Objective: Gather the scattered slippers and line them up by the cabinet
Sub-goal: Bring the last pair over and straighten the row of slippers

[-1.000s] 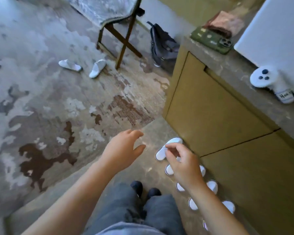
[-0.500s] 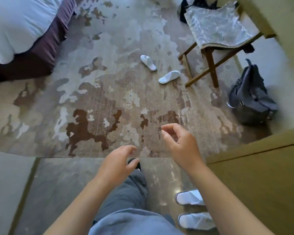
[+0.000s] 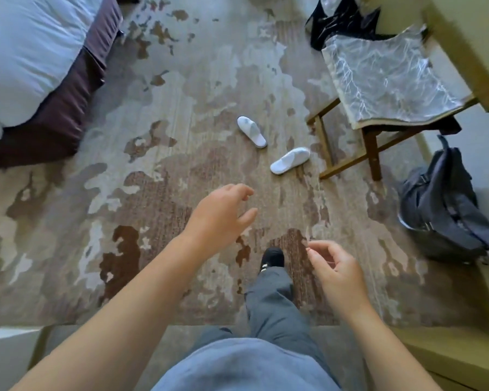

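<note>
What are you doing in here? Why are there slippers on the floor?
A person is tidying up slippers. Both hands are empty right now: the left hand reaches forward with fingers spread, and the right hand is loosely curled. Two white slippers lie apart on the patterned carpet, the farther slipper and the nearer slipper, beside the wooden stool. The person is stepping toward them, probably to pick them up next.

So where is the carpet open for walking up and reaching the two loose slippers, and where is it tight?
Open: the carpet between the bed and the far slipper, and from both empty hands up to the near slipper. Tight: beside the stool's legs, right of the near slipper, and around the backpack.
</note>
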`<state>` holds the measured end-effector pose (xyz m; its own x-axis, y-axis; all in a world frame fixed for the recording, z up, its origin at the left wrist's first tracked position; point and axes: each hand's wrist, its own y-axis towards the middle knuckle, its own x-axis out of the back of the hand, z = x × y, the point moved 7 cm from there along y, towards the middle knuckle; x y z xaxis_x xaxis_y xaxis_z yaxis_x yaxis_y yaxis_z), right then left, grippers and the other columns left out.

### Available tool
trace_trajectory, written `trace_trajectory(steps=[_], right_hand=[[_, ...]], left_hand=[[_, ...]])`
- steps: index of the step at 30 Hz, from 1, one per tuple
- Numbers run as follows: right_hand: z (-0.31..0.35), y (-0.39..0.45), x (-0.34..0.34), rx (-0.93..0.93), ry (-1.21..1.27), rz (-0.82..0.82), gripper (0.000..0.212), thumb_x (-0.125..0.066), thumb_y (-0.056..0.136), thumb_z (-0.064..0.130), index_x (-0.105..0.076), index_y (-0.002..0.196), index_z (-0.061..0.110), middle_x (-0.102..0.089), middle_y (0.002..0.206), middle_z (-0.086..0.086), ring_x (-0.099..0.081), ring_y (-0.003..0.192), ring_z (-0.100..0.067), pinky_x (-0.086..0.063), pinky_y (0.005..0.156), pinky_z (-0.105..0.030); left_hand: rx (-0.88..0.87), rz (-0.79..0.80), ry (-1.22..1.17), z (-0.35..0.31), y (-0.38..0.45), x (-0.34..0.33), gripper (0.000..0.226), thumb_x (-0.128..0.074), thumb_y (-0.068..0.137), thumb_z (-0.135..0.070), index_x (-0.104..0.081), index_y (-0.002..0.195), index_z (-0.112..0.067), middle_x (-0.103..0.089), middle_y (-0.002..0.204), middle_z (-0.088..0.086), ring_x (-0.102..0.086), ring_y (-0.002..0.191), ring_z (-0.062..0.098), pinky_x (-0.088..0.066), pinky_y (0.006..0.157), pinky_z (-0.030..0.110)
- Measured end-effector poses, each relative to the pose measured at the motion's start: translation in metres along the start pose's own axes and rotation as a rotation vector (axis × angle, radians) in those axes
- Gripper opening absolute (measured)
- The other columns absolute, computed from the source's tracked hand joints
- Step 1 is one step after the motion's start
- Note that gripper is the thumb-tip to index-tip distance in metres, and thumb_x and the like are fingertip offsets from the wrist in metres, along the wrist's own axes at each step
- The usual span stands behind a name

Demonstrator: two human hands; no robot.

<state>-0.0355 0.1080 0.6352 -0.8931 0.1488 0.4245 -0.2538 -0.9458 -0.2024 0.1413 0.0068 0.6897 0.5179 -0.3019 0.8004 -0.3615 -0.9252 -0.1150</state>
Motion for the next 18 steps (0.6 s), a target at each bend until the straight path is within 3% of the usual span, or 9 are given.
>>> trace_trajectory(steps=[4,11,18], right_hand=[[0.005,0.115,0.013,0.001,-0.014,0.005,0.011,-0.054,0.086,0.015,-0.059,0.09,0.024,-0.059,0.081,0.017,-0.055,0.079,0.003,-0.042,0.06,0.0],[0.067,0.297,0.002,0.025,-0.045,0.141,0.01,-0.052,0.087,0.021,-0.058,0.095,0.022,-0.057,0.084,0.016,-0.054,0.082,-0.001,-0.039,0.066,-0.013],[0.085,0.456,-0.028,-0.041,-0.043,0.163,0.01,-0.052,0.087,0.022,-0.059,0.094,0.023,-0.058,0.085,0.015,-0.055,0.083,-0.001,-0.04,0.067,-0.014]], left_hand=[[0.064,0.019,0.005,0.009,0.101,0.002,0.038,-0.05,0.088,-0.029,-0.048,0.123,-0.015,-0.056,0.125,0.003,-0.051,0.113,0.018,-0.038,0.088,0.025],[0.217,0.077,-0.007,0.042,0.221,0.022,0.037,-0.051,0.088,-0.031,-0.049,0.123,-0.018,-0.056,0.125,0.001,-0.051,0.112,0.015,-0.036,0.086,0.021],[0.274,0.101,0.004,0.103,0.357,0.039,0.035,-0.052,0.088,-0.027,-0.051,0.12,-0.015,-0.054,0.126,0.003,-0.047,0.116,0.017,-0.031,0.083,0.017]])
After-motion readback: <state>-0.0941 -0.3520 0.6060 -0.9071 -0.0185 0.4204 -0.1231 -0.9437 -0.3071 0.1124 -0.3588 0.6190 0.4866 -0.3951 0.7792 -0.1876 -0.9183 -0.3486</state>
